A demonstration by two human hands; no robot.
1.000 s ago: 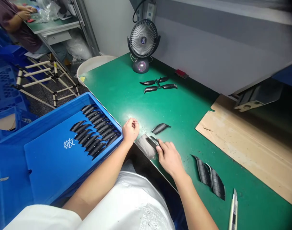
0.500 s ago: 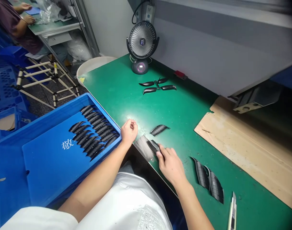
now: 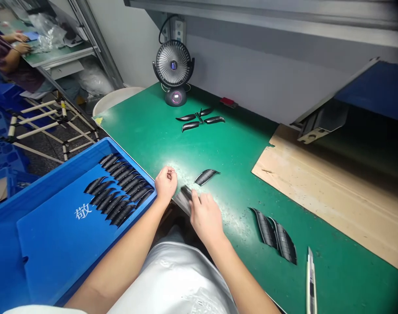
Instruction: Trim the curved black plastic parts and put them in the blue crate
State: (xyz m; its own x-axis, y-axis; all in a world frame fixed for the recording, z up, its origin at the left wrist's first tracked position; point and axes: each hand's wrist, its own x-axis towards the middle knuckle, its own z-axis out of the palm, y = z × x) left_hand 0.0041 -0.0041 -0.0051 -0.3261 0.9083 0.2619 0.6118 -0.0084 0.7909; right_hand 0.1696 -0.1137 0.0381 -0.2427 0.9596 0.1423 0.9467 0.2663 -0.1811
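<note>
L hand: curled into loose fist at table edge, just beside blue tray; nothing seen in it.
R hand: fingers closed on black curved piece at near edge of green table.
Loose piece: flat on table, near R hand, apart.
Tray: rows of same black pieces.
Knife: far R, beside two pieces.

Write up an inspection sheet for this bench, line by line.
Surface: green mat, cardboard sheet at right.
Job's things: right hand presses a black ribbed part at the bench edge; loose part beyond it.
Clutter: two parts, utility knife, part cluster.
Grips: left hand fisted, contents not visible.
Cables: fan lead.
Surroundings: blue tray with rows of parts; another person at a far table.
</note>
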